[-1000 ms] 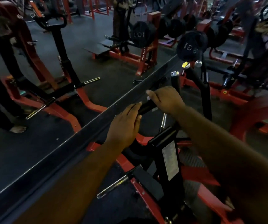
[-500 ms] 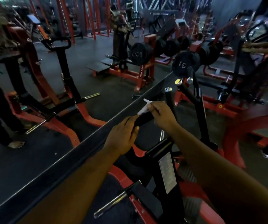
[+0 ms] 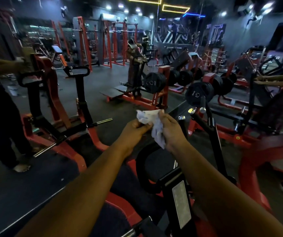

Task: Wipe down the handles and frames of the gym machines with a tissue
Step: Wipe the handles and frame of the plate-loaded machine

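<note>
A crumpled white tissue [image 3: 151,123] is stretched between both hands in front of me, above the machine. My left hand [image 3: 133,130] pinches its left part, and my right hand [image 3: 170,130] grips its right side with a tail hanging down. Below the hands stands a red and black gym machine [image 3: 176,190] with a black looped handle [image 3: 139,161] and a black upright bar with a chrome cap [image 3: 181,118]. Neither hand touches the machine.
A large wall mirror with a dark ledge [image 3: 40,200] runs along my left; it reflects a red machine [image 3: 55,106] and a standing person [image 3: 2,120]. Black weight plates [image 3: 198,95] sit on a peg ahead right. More red frames [image 3: 265,154] crowd the right.
Both hands have come off the black handle and risen. The tissue, earlier pressed on the handle under my right hand, is now held up between both hands. The camera has tilted upward.
</note>
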